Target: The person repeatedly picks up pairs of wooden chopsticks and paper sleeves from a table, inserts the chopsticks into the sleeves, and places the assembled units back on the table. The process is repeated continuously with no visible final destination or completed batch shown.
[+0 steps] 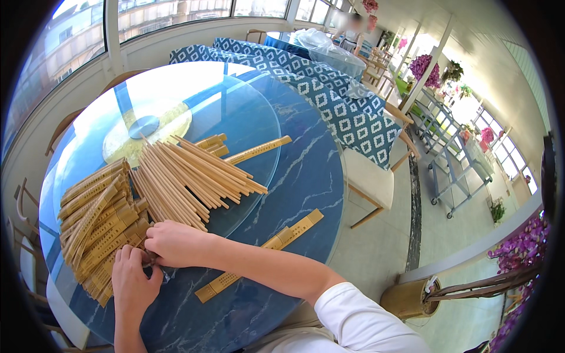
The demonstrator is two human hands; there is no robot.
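My left hand [133, 277] and my right hand [176, 243] meet at the near left of the round blue table, fingers bent together in a pinch. What they pinch is mostly hidden; a bit of clear, crinkled film shows below the fingertips. Just left of them lies a heap of gold printed paper chopstick sleeves [97, 217], its near right side partly behind my hands. Beyond my right hand, bare wooden chopsticks [188, 173] fan out in a loose pile. Under my right forearm, several gold sleeves [282, 236] lie end to end in a slanting line.
A glass turntable [247, 112] covers much of the blue marbled table [306, 170]. More gold sleeves [259, 150] lie beyond the chopsticks. A patterned cloth [353, 117] drapes over chairs at the right. A grey cart [456, 159], a potted plant [409, 297] and a distant person stand farther off.
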